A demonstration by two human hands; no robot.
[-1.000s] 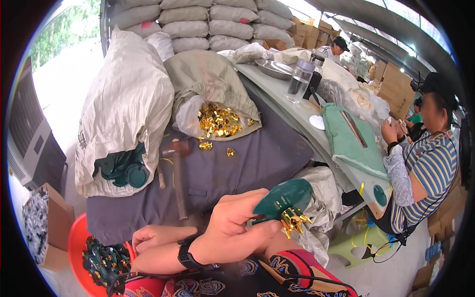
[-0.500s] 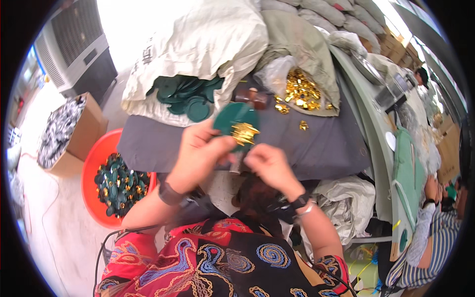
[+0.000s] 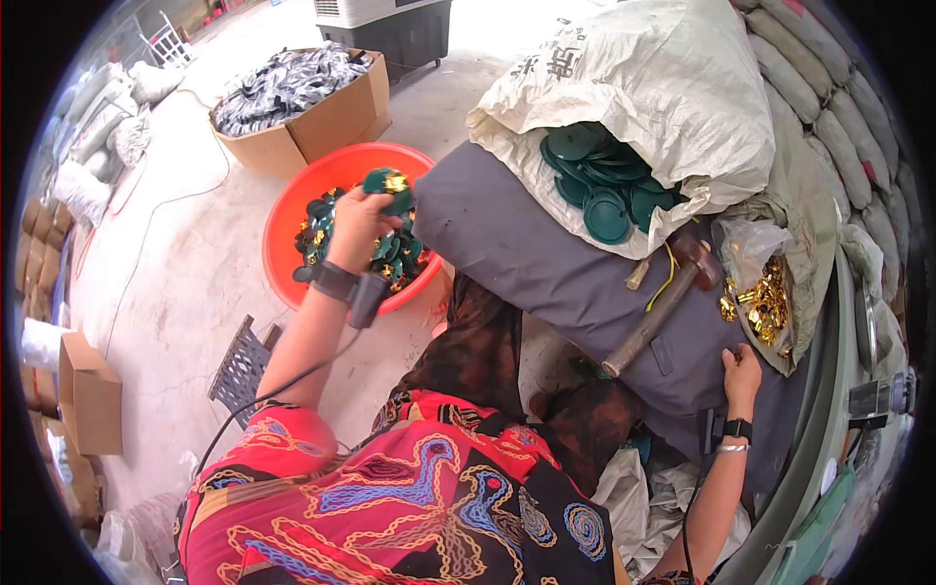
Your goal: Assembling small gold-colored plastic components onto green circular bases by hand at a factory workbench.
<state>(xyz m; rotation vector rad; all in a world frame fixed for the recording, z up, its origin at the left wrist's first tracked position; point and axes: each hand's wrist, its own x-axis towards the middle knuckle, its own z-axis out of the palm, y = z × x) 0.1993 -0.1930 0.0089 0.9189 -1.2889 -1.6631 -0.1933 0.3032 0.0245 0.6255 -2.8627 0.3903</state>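
My left hand (image 3: 359, 229) is over the red basin (image 3: 276, 255). It pinches a dark green disc (image 3: 388, 200) that carries a gold bow-like piece (image 3: 395, 182). Inside the basin lie many similar green discs with gold pieces (image 3: 314, 219). My right hand (image 3: 742, 378) rests at the right side of the grey-covered table (image 3: 546, 249), fingers closed together; what they hold, if anything, is hidden. Just beyond it, shiny gold pieces (image 3: 767, 310) spill from an open sack (image 3: 805, 263). Plain green discs (image 3: 606, 214) fill the mouth of a large white sack (image 3: 673, 93).
A mallet (image 3: 648, 314) with a brown head lies across the table beside a yellow cord (image 3: 664, 283). Behind the basin stands a cardboard box (image 3: 336, 112) of grey-and-white pieces. Stacked sacks (image 3: 838, 136) line the far right. A dark plastic stool (image 3: 241, 363) is at lower left.
My left hand has carried the green disc with its gold piece leftward from the table to above the basin. The right hand has moved away from the disc towards the gold pieces. The view has turned left.
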